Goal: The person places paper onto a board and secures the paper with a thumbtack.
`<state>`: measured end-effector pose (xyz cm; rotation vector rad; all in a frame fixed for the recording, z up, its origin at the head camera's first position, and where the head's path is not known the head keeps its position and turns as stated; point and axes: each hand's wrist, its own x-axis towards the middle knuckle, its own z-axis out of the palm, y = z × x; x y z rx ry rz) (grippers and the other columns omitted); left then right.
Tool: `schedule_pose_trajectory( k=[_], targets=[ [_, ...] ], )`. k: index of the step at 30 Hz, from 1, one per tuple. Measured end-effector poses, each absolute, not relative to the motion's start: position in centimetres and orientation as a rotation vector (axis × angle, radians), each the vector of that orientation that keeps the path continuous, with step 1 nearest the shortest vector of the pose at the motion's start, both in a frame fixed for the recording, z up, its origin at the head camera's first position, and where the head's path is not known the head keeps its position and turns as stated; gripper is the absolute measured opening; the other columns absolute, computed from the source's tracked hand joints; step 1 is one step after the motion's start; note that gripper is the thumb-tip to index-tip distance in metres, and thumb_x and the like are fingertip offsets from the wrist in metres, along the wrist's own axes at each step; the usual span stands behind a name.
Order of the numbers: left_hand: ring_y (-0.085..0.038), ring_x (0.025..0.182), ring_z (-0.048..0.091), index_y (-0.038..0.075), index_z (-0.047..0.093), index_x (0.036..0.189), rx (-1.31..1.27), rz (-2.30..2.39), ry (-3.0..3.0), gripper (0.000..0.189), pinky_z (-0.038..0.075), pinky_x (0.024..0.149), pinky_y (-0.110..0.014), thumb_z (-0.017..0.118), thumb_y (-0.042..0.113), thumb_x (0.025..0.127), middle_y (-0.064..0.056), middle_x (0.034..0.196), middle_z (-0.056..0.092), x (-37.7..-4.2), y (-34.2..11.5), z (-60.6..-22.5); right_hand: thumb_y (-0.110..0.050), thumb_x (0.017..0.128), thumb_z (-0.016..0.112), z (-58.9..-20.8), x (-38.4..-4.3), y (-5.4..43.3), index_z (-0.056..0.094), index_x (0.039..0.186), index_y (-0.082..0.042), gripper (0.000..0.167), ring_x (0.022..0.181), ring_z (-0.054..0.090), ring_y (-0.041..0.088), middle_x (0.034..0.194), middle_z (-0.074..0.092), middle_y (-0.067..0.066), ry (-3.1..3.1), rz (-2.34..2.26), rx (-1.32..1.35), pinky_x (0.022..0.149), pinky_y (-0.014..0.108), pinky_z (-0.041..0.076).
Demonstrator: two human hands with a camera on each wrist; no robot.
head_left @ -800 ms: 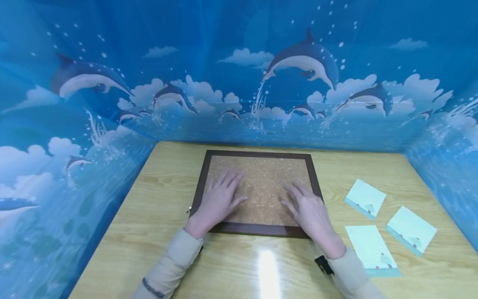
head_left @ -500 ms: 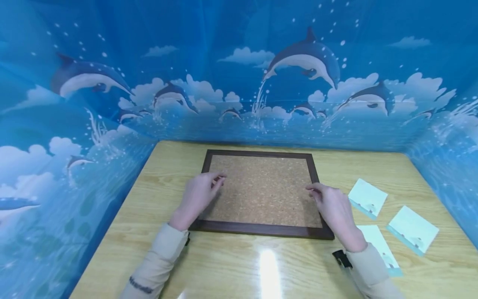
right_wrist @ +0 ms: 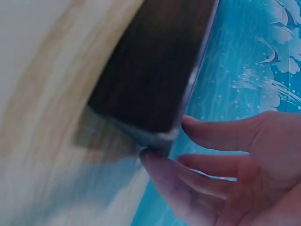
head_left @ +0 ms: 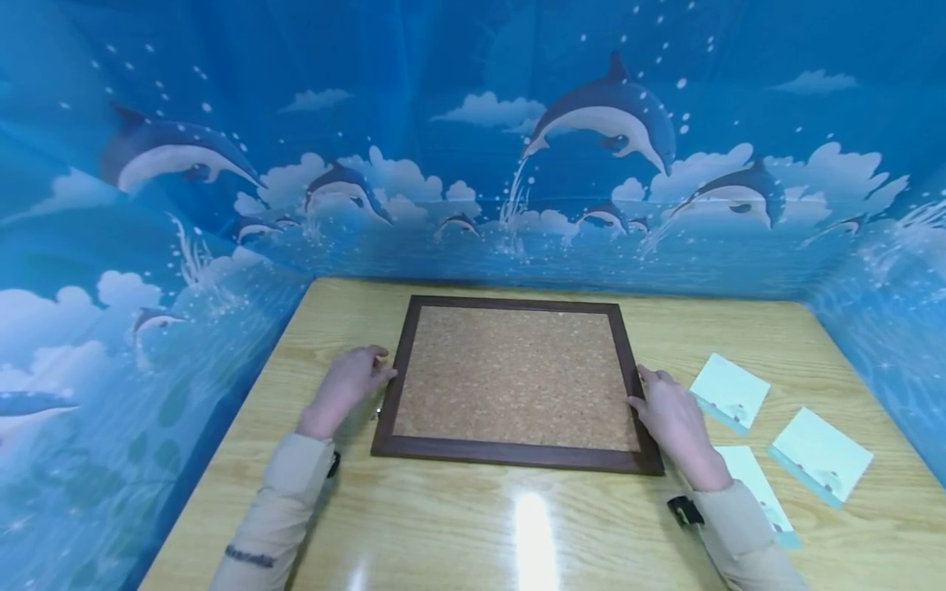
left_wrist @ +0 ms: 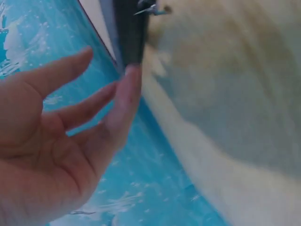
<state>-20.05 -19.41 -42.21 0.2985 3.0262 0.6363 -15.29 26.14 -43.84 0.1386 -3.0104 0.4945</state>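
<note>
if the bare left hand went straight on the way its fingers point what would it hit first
The left hand would likely meet the left side of the dark brown rectangular frame around the tan cork panel. Its fingertips look right at that edge; actual contact is hard to judge.

Dark-framed cork board between the hands, left hand at its left side, right hand at its right, three pale cards right of the right hand, one partly covered by the forearm, wood-grain table beneath, dolphin-print backdrop beyond both hands.
</note>
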Motion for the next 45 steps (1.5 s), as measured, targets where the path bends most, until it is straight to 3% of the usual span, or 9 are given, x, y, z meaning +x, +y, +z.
schedule_pose_trajectory(
  k=[3, 7, 11, 16, 22, 30, 37, 45],
  targets=[
    [-0.034, 0.098, 0.073, -0.015, 0.065, 0.135, 0.277, 0.591, 2.896, 0.045, 0.059, 0.092, -0.050, 0.073, 0.020, 0.107, -0.022, 0.110, 0.075, -20.6, -19.4, -42.6, -0.006, 0.102, 0.075, -44.0, -15.6, 26.2, 0.056, 0.139, 0.023, 0.051, 0.074, 0.068, 0.039, 0.114, 0.065, 0.043, -3.082, 0.479, 0.142, 0.062, 0.052, 0.058],
    [-0.024, 0.084, 0.066, -0.016, 0.063, 0.138, 0.283, 0.593, 2.865, 0.048, 0.058, 0.086, -0.046, 0.074, 0.019, 0.107, -0.015, 0.104, 0.074, -20.9, -19.4, -43.0, -0.007, 0.102, 0.075, -44.0, -15.8, 26.2, 0.056, 0.140, 0.024, 0.052, 0.081, 0.070, 0.046, 0.117, 0.064, 0.044, -3.111, 0.448, 0.158, 0.066, 0.055, 0.059],
    [-0.029, 0.089, 0.071, -0.016, 0.061, 0.142, 0.278, 0.620, 2.879, 0.051, 0.059, 0.089, -0.047, 0.075, 0.018, 0.106, -0.019, 0.109, 0.076, -21.1, -19.3, -43.3, -0.007, 0.102, 0.075, -44.0, -15.9, 26.1, 0.054, 0.141, 0.024, 0.054, 0.088, 0.070, 0.052, 0.120, 0.062, 0.045, -3.127, 0.437, 0.164, 0.069, 0.058, 0.060],
    [-0.040, 0.106, 0.073, -0.015, 0.067, 0.136, 0.250, 0.656, 2.901, 0.046, 0.058, 0.098, -0.051, 0.079, 0.016, 0.103, -0.025, 0.115, 0.076, -21.4, -19.1, -43.3, -0.007, 0.103, 0.074, -43.9, -16.1, 26.2, 0.053, 0.142, 0.024, 0.054, 0.084, 0.070, 0.049, 0.121, 0.062, 0.045, -3.145, 0.441, 0.151, 0.066, 0.056, 0.059],
    [-0.039, 0.102, 0.073, -0.012, 0.072, 0.122, 0.272, 0.593, 2.911, 0.033, 0.058, 0.094, -0.051, 0.079, 0.013, 0.102, -0.022, 0.107, 0.077, -21.7, -18.4, -42.9, -0.007, 0.102, 0.074, -43.8, -16.0, 26.2, 0.055, 0.140, 0.024, 0.052, 0.090, 0.070, 0.052, 0.119, 0.062, 0.044, -3.138, 0.418, 0.165, 0.069, 0.058, 0.060],
    [-0.033, 0.089, 0.073, -0.006, 0.075, 0.107, 0.326, 0.619, 2.904, 0.021, 0.059, 0.085, -0.047, 0.082, 0.012, 0.100, -0.015, 0.095, 0.076, -21.5, -18.1, -43.0, -0.005, 0.101, 0.074, -43.7, -15.3, 26.7, 0.055, 0.138, 0.026, 0.051, 0.084, 0.069, 0.046, 0.111, 0.064, 0.041, -3.124, 0.421, 0.189, 0.066, 0.055, 0.058],
    [-0.025, 0.080, 0.065, -0.007, 0.073, 0.109, 0.319, 0.653, 2.894, 0.026, 0.056, 0.079, -0.043, 0.084, 0.014, 0.098, -0.009, 0.089, 0.069, -20.9, -17.5, -42.8, -0.004, 0.101, 0.075, -43.9, -14.5, 27.6, 0.055, 0.137, 0.027, 0.052, 0.088, 0.069, 0.050, 0.112, 0.063, 0.043, -3.115, 0.400, 0.192, 0.070, 0.058, 0.059],
    [-0.021, 0.075, 0.062, -0.005, 0.072, 0.104, 0.314, 0.635, 2.880, 0.023, 0.056, 0.073, -0.039, 0.084, 0.015, 0.098, -0.007, 0.085, 0.066, -19.9, -16.3, -43.0, -0.003, 0.098, 0.077, -44.2, -13.4, 28.8, 0.057, 0.133, 0.027, 0.051, 0.082, 0.068, 0.048, 0.103, 0.064, 0.039, -3.075, 0.375, 0.216, 0.067, 0.059, 0.057]
  ],
)
